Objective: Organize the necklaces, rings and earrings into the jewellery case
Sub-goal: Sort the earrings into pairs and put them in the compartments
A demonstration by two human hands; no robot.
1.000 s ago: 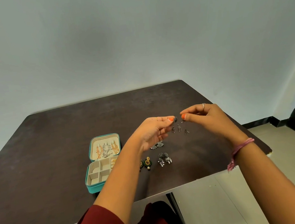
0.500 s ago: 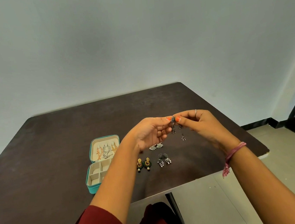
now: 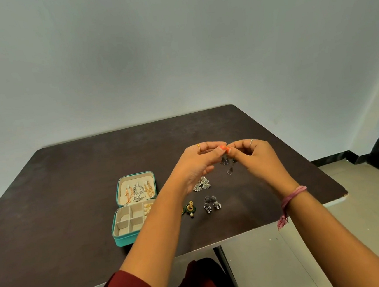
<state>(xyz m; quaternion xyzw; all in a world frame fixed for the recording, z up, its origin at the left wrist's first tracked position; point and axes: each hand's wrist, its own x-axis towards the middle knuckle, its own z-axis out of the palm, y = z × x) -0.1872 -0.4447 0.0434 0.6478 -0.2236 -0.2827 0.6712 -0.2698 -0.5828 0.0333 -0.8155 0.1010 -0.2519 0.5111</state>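
My left hand (image 3: 198, 163) and my right hand (image 3: 256, 159) meet above the table, fingertips together, pinching a small dark silver earring (image 3: 225, 161). A matching dark earring (image 3: 230, 170) lies on the table just below them. A teal jewellery case (image 3: 124, 240) stands open at the left, with necklaces (image 3: 137, 191) in its lid and divided compartments in its base. On the table between my arms lie a silver fan-shaped pair (image 3: 201, 184), a green and gold pair (image 3: 189, 209) and a grey jhumka pair (image 3: 212, 203).
The dark brown table (image 3: 70, 180) ends close to my body, its right corner (image 3: 344, 193) over a tiled floor. A plain wall stands behind it. My left forearm crosses over the case's right side.
My two hands have closed together; the gap between the fingertips a second ago is gone and both now pinch the dark earring.
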